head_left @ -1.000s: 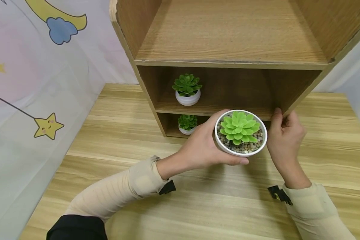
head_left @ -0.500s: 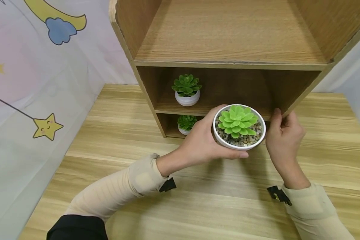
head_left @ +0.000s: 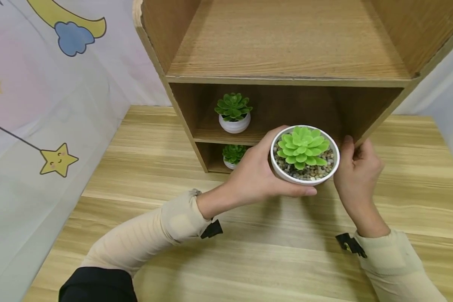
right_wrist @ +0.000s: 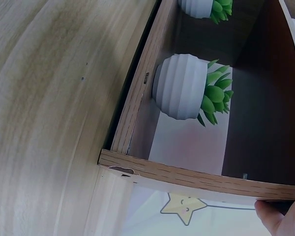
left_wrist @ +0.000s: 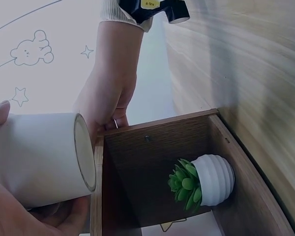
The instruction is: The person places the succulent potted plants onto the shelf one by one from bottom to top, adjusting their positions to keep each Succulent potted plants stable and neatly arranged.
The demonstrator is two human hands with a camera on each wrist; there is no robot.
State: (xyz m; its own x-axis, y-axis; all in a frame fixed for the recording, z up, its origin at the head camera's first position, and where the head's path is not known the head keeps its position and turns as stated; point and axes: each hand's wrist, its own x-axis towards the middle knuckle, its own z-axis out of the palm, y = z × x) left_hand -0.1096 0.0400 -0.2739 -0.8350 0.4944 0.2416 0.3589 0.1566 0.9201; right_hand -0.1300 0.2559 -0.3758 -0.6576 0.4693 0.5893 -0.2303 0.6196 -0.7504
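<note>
In the head view, my left hand (head_left: 254, 174) holds a white round pot with a bright green succulent (head_left: 303, 147) and pebbles in it, fingers and thumb around its side. The pot is in front of the wooden shelf unit's (head_left: 290, 80) middle compartment, raised off the table. My right hand (head_left: 358, 178) grips the front edge of the unit's right side panel, thumb on the inner side. A darker green succulent in a small white pot (head_left: 235, 121) stands at the left of the middle compartment; another potted succulent (head_left: 233, 155) sits in the bottom one, partly hidden by my left hand.
In the right wrist view, a ribbed white pot with a green succulent (right_wrist: 182, 87) stands in the bottom compartment, with a second pot (right_wrist: 196, 7) beyond it. The wood-grain table (head_left: 249, 260) extends around the unit. A printed cloth (head_left: 83, 100) hangs at the left.
The pot in my left hand has risen and moved slightly forward toward the middle compartment. My right hand stays at the side panel.
</note>
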